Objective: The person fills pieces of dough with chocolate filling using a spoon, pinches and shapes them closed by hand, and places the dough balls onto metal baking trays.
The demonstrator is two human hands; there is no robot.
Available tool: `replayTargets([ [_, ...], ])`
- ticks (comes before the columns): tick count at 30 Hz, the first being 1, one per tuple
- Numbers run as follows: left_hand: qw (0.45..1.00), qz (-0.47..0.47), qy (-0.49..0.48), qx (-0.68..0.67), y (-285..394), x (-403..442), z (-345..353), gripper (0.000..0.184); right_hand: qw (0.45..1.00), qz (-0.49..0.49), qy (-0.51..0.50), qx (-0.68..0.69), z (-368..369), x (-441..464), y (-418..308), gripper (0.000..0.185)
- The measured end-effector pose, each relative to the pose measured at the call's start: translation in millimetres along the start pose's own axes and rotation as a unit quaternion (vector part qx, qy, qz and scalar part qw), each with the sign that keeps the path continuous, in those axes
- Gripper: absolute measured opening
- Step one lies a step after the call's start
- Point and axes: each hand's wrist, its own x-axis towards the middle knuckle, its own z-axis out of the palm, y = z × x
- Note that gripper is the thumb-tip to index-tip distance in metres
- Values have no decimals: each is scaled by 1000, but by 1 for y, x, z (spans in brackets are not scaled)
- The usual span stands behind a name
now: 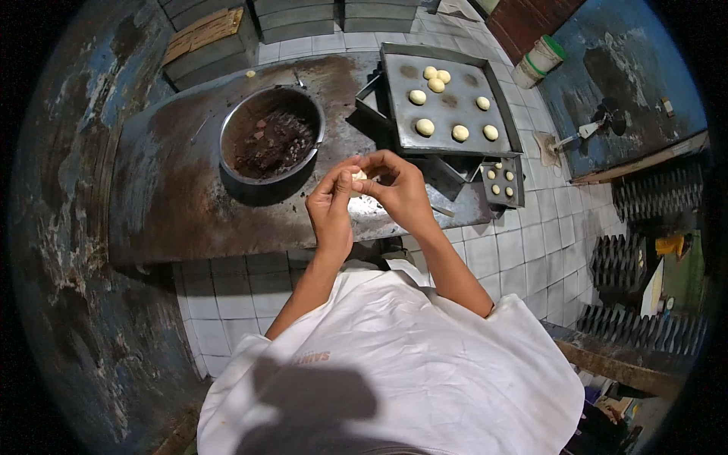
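Note:
Both my hands meet in front of me above the near edge of the worktable. My left hand and my right hand pinch a small pale piece of dough between thumbs and fingers, which hide most of it. Just beyond and to the left stands a metal bowl with a dark brown crumbly filling in it. At the far right of the table, a metal baking tray carries several round dough balls, three of them clustered near its back.
A smaller tray with several dough balls sits lower right, beyond the big tray. Grey metal boxes line the back. White buckets stand on the tiled floor by the right wall. Dark wavy metal racks are at the right.

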Motion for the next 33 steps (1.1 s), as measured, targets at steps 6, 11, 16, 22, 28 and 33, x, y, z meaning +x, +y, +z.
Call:
replayTargets([
  [6, 997, -42, 67, -3, -49, 18, 39, 23, 999, 38, 25, 27, -26, 7, 34, 17],
  [11, 972, -181, 144, -48, -83, 46, 72, 25, 998, 41, -46, -3, -70, 19, 60, 23],
  [16, 977, -120, 126, 123, -117, 53, 135, 32, 997, 45, 2, -65, -129, 48, 98, 23],
  [22, 950, 43, -138, 276, -140, 71, 174, 43, 924, 247, -241, 167, -192, 84, 147, 44],
  [28, 948, -15, -79, 307, -151, 62, 164, 33, 914, 184, -359, -31, -259, 162, 184, 49],
  [33, 937, -79, 139, 312, -144, 22, 91, 22, 906, -80, -168, -381, -272, 228, 339, 66],
])
